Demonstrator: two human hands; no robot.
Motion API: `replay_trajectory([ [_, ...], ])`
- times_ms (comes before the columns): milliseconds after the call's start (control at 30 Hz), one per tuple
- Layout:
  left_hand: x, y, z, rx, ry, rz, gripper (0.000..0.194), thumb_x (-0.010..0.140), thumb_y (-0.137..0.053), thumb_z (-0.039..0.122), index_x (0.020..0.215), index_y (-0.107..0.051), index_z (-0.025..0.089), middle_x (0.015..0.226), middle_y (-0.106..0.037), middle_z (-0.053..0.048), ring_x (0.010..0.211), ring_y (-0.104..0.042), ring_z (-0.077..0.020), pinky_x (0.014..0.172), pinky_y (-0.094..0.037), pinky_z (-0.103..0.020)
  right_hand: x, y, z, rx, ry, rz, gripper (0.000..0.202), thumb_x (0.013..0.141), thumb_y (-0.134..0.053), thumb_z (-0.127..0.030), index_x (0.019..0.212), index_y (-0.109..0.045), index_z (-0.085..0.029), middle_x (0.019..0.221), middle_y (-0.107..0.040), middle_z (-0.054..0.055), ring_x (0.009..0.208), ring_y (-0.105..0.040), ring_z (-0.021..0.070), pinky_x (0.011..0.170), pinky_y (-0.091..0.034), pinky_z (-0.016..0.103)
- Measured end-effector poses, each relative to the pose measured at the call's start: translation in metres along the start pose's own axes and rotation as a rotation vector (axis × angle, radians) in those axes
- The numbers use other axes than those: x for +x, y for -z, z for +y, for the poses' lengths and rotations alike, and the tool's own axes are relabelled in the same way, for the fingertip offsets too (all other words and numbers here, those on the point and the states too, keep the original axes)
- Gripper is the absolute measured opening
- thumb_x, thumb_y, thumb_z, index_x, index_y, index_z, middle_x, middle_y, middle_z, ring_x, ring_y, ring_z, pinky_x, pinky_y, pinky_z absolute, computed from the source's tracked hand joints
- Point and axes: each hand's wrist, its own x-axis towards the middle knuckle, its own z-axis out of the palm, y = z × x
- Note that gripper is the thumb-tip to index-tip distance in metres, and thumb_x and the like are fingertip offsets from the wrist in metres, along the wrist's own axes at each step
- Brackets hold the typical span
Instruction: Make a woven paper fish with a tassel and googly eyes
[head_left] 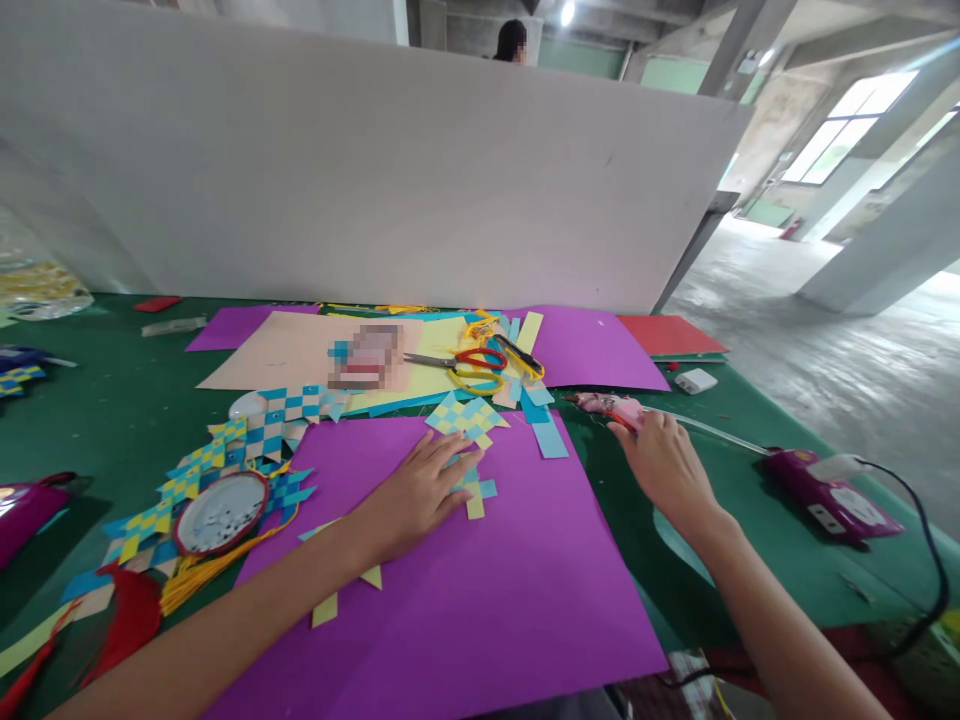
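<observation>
Purple sheet (pixel 525 600): laid flat on the green worktop (pixel 626 570), with a woven paper piece (pixel 456 415) lying across its far edge.
Left hand (pixel 431 482): relaxed and flat, fingers spread over the yellow-and-blue weave, grasping nothing.
Strip ends (pixel 475 502): yellow and blue, jutting out beside the fingertips; whether they join the woven piece is hidden under the hand.
Right hand (pixel 664 450): wrapped round the back of a pink glue gun (pixel 598 402), a translucent stick (pixel 720 436) running from it toward a magenta socket box (pixel 806 485).
Woven already: the checks near the left fingers look formed; to the left lie more checked pieces (pixel 199 462), a red-rimmed disc (pixel 223 513) among them and a yellow tassel (pixel 193 582) just beside it.
Left unwoven: loose strips (pixel 551 437) by the sheet's far right corner; scissors (pixel 451 362) lie unheld behind.
Progress: weaving seems well advanced, but the piece by the left hand looks unfinished, with ends sticking out and no disc or tassel on it.
</observation>
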Motion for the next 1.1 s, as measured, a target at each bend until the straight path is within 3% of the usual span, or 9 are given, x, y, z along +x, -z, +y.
replay_trajectory([
  [300, -0.007, 0.001, -0.006, 0.001, -0.01, 0.0, 0.05, 0.099, -0.039, 0.038, 0.148, -0.032, 0.027, 0.148, -0.042, -0.009, 0.139, -0.034, -0.0261, 0.117, -0.026, -0.052, -0.001, -0.012, -0.007, -0.022, -0.04, -0.022, 0.048, 0.098, -0.032, -0.047, 0.099, -0.055, -0.004, 0.093, -0.059, 0.022, 0.087, -0.056, 0.0294, 0.071, -0.043, 0.037],
  [500, -0.007, 0.002, -0.005, 0.009, -0.008, 0.017, 0.05, 0.099, -0.041, 0.038, 0.148, -0.033, 0.028, 0.147, -0.044, -0.008, 0.138, -0.036, -0.0264, 0.116, -0.027, -0.051, -0.009, 0.012, -0.011, -0.008, -0.071, -0.004, 0.054, 0.094, -0.04, -0.054, 0.11, -0.055, -0.004, 0.094, -0.061, 0.02, 0.089, -0.057, 0.0324, 0.069, -0.046, 0.04],
  [567, -0.007, 0.003, -0.004, 0.008, 0.001, 0.011, 0.05, 0.099, -0.041, 0.039, 0.147, -0.034, 0.027, 0.146, -0.045, -0.009, 0.138, -0.037, -0.0267, 0.116, -0.028, -0.052, -0.019, 0.026, -0.018, 0.078, 0.003, 0.029, 0.049, 0.096, -0.04, -0.047, 0.12, -0.053, -0.006, 0.101, -0.061, 0.019, 0.096, -0.057, 0.0324, 0.077, -0.048, 0.043],
  [700, -0.006, 0.005, -0.002, 0.01, 0.012, -0.011, 0.05, 0.099, -0.04, 0.04, 0.146, -0.035, 0.024, 0.146, -0.044, -0.01, 0.139, -0.036, -0.027, 0.116, -0.027, -0.053, -0.052, 0.042, -0.045, 0.354, 0.225, 0.038, 0.04, 0.098, -0.036, -0.038, 0.121, -0.057, -0.013, 0.112, -0.062, 0.016, 0.108, -0.058, 0.0287, 0.092, -0.048, 0.043],
  [867, -0.007, 0.004, -0.003, 0.008, -0.001, 0.006, 0.05, 0.099, -0.041, 0.039, 0.146, -0.035, 0.026, 0.147, -0.044, -0.01, 0.139, -0.035, -0.0268, 0.116, -0.026, -0.053, -0.085, 0.029, -0.076, 0.431, 0.354, 0.068, 0.055, 0.096, -0.041, -0.048, 0.133, -0.05, -0.007, 0.136, -0.054, 0.02, 0.128, -0.048, 0.0312, 0.106, -0.042, 0.051],
  [1100, -0.009, 0.003, -0.005, 0.013, 0.023, 0.02, 0.05, 0.098, -0.041, 0.039, 0.146, -0.035, 0.026, 0.145, -0.045, -0.009, 0.139, -0.035, -0.0269, 0.117, -0.025, -0.052, -0.08, 0.024, -0.082, 0.436, 0.377, 0.015, 0.056, 0.096, -0.04, -0.045, 0.133, -0.051, -0.004, 0.14, -0.049, 0.022, 0.132, -0.044, 0.032, 0.108, -0.04, 0.052],
])
